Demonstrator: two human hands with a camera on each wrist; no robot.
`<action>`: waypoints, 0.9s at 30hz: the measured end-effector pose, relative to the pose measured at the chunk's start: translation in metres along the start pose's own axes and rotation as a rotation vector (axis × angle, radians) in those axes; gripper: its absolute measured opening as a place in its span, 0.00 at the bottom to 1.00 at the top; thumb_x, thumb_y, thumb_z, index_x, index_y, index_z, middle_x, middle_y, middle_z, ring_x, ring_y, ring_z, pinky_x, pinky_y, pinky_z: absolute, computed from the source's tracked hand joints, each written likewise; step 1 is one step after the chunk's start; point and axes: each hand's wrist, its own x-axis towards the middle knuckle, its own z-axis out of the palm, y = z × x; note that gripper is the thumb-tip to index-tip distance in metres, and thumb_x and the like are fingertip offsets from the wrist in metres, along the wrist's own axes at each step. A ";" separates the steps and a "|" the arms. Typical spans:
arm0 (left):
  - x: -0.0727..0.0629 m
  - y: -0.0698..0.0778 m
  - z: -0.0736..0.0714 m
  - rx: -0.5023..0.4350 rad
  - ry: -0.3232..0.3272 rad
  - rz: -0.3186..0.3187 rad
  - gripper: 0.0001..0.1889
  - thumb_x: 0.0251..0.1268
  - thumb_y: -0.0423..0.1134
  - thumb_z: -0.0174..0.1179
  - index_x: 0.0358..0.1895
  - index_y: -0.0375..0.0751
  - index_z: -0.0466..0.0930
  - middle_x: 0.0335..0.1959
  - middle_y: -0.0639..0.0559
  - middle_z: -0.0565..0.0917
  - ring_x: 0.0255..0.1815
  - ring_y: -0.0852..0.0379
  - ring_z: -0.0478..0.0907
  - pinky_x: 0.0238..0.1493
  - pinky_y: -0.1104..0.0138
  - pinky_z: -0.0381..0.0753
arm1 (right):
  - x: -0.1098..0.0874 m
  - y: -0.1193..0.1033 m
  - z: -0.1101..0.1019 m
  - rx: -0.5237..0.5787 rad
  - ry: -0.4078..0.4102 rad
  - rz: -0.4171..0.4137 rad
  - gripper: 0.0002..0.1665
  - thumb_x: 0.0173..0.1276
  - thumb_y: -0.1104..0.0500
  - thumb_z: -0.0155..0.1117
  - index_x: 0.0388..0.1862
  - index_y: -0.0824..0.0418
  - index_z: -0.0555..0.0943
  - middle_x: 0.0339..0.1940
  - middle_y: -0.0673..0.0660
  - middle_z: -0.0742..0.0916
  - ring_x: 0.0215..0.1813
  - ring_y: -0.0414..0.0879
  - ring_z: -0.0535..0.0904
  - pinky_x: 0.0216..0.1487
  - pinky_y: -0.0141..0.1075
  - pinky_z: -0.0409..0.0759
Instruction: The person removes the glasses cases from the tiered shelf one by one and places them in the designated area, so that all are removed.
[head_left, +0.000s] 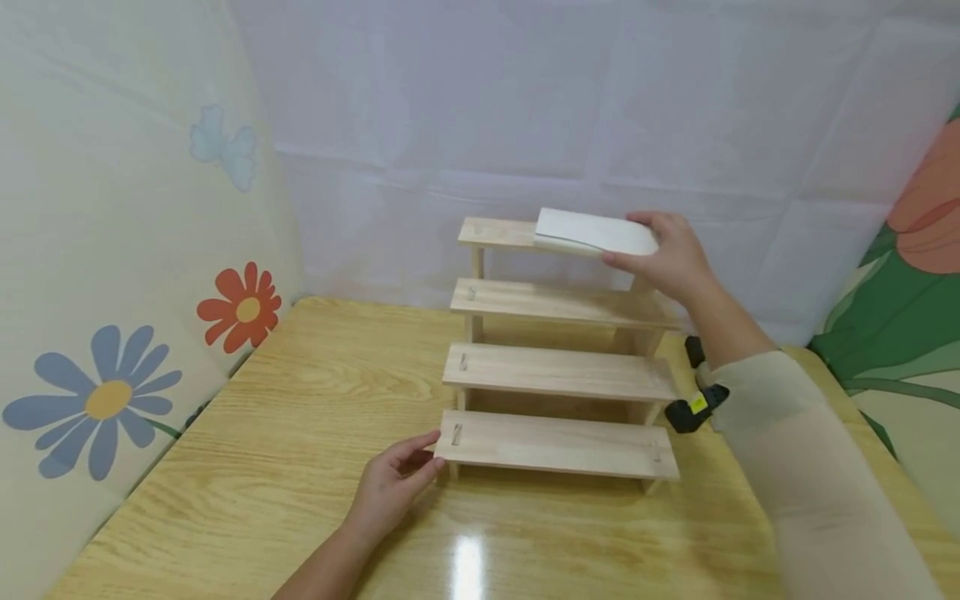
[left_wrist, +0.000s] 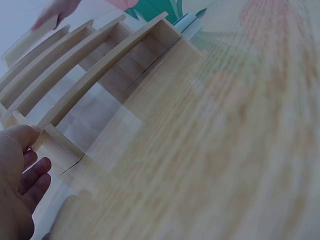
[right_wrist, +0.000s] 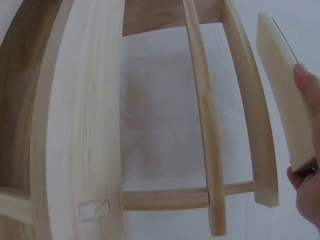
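Note:
A pale wooden stepped rack (head_left: 558, 371) stands on the table with its narrow shelves rising toward the back. At its lowest shelf, my left hand (head_left: 390, 487) pinches the left end between thumb and fingers; the left wrist view shows the thumb (left_wrist: 22, 136) on that corner and other fingers loosely bent below. My right hand (head_left: 671, 257) grips a flat white oblong block (head_left: 592, 232) by its right end, over the top shelf. In the right wrist view the block (right_wrist: 282, 95) is apart from the rack's rails, and a dark line runs along its edge.
Right of the rack, partly behind my right sleeve, lie black items (head_left: 697, 407), one with a yellow label. A white cloth (head_left: 450, 100) hangs behind the wood-grain table (head_left: 337, 375). Flower-printed panels (head_left: 112, 250) flank both sides.

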 end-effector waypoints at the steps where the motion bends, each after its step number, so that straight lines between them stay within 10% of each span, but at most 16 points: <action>1: 0.000 0.000 0.000 0.001 0.001 0.000 0.19 0.58 0.31 0.68 0.54 0.37 0.82 0.47 0.41 0.87 0.40 0.64 0.81 0.42 0.76 0.82 | -0.001 0.000 -0.001 0.001 0.004 -0.002 0.49 0.55 0.39 0.74 0.72 0.57 0.69 0.72 0.64 0.70 0.68 0.60 0.64 0.68 0.56 0.64; 27: 0.003 -0.001 0.001 -0.003 -0.005 0.019 0.19 0.59 0.31 0.68 0.54 0.35 0.82 0.49 0.40 0.86 0.41 0.63 0.82 0.44 0.77 0.82 | -0.036 0.026 -0.025 -0.034 0.051 0.021 0.49 0.57 0.40 0.74 0.73 0.57 0.67 0.73 0.65 0.67 0.68 0.63 0.62 0.62 0.58 0.65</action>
